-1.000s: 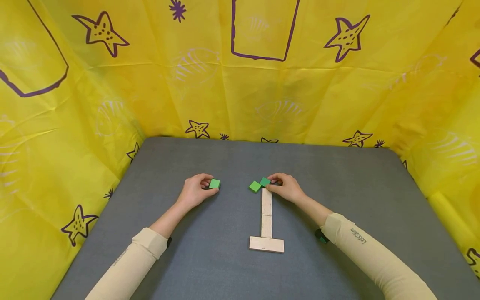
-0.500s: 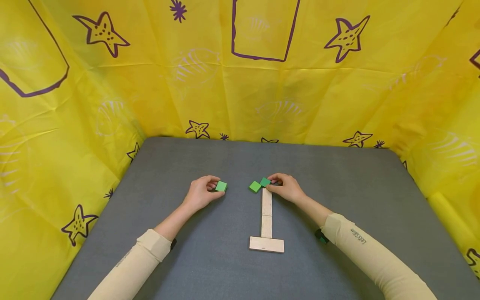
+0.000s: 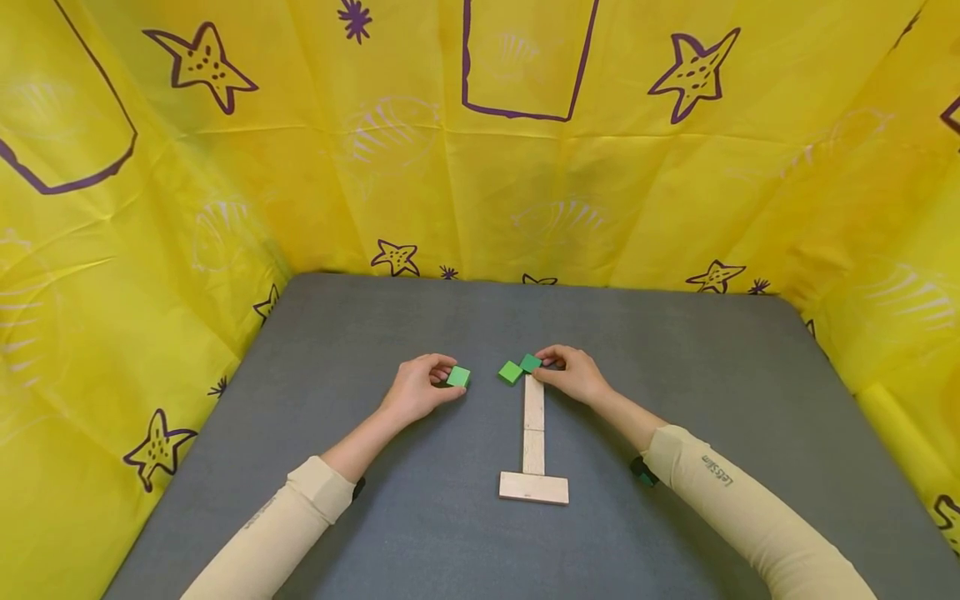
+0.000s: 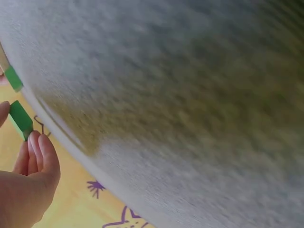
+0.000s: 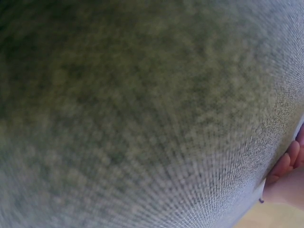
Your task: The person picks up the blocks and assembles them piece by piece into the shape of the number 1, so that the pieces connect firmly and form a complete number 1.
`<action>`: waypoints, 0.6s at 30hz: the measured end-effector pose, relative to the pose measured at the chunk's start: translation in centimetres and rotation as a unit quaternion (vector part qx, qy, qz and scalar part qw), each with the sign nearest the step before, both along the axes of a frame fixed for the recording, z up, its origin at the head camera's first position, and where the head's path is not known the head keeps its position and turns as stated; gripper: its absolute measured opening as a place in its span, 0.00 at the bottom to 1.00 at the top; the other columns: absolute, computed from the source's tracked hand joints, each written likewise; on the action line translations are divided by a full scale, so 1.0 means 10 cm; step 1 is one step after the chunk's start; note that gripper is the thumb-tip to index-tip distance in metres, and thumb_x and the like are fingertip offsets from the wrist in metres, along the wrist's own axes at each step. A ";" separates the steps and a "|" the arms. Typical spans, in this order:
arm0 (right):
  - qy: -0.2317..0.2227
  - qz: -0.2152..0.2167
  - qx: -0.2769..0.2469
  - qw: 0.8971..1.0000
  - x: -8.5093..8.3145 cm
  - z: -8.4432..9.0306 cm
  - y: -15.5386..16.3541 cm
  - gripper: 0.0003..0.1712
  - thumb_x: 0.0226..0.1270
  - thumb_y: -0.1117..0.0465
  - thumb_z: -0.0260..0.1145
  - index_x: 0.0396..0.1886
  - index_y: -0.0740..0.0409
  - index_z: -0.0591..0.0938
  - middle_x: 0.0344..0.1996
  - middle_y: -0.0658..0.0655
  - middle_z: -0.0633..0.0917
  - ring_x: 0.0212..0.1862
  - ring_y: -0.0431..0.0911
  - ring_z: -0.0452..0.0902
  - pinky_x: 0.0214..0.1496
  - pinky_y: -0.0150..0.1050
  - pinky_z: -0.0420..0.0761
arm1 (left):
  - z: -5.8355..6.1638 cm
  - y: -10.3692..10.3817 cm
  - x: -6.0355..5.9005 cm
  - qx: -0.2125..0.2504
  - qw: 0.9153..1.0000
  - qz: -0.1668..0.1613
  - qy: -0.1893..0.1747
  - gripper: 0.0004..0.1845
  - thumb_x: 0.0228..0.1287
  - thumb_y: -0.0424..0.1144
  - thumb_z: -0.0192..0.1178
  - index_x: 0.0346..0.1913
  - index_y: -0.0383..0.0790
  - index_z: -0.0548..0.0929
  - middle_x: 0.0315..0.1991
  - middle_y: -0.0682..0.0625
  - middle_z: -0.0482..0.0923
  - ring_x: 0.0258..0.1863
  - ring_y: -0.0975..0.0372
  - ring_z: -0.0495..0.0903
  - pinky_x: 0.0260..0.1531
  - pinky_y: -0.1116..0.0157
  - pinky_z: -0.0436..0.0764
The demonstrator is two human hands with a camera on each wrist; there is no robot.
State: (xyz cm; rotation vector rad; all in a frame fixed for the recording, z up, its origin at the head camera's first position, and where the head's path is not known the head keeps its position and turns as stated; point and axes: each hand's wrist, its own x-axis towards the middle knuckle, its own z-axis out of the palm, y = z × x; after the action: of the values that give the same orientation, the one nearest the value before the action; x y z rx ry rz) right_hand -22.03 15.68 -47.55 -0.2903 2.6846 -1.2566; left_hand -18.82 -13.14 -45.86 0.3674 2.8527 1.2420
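My left hand [image 3: 422, 388] pinches a light green block [image 3: 458, 377] between thumb and fingers, a short way left of the other green blocks. In the left wrist view the same green block [image 4: 21, 119] shows at the fingertips. A second light green block [image 3: 511, 372] lies on the table, its corner right at a darker green block [image 3: 530, 363]. That darker block is pinched by my right hand [image 3: 576, 375], at the far end of a row of two pale wooden planks [image 3: 533, 421]. Only part of the right hand [image 5: 289, 173] appears in the right wrist view.
A crosswise wooden plank [image 3: 533, 488] lies at the near end of the row, forming a T-like shape upside down. All stand on a grey table [image 3: 645, 542]. Yellow cloth [image 3: 480, 192] with sea-creature drawings encloses the back and both sides.
My left hand has moved to the right with its light green block, closer to the other two green blocks. The right hand and the planks stay where they were.
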 end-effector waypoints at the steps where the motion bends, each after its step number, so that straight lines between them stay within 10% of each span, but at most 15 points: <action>1: -0.001 -0.001 0.000 1.000 0.00 0.00 0.00 0.19 0.62 0.55 0.70 0.50 0.58 0.83 0.41 0.55 0.83 0.44 0.50 0.75 0.48 0.43 0.73 | 0.00 0.02 0.00 0.002 1.000 -0.002 0.001 0.22 0.50 0.39 0.76 0.49 0.36 0.84 0.38 0.48 0.82 0.38 0.58 0.80 0.42 0.60 0.80; 18: 0.005 0.000 0.002 1.000 0.00 0.00 -0.01 0.19 0.62 0.55 0.70 0.50 0.59 0.83 0.42 0.56 0.84 0.46 0.51 0.75 0.50 0.45 0.73 | -0.03 0.29 -0.02 0.010 0.999 -0.032 0.003 0.22 0.49 0.37 0.76 0.48 0.36 0.84 0.36 0.50 0.80 0.36 0.61 0.79 0.41 0.63 0.80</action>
State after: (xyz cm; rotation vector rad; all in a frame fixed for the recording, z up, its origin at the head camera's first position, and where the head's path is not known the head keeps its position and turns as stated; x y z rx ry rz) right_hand -22.01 15.62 -47.55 -0.2974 2.6953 -1.2527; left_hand -19.03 -10.20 -46.11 0.4609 2.8108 1.2604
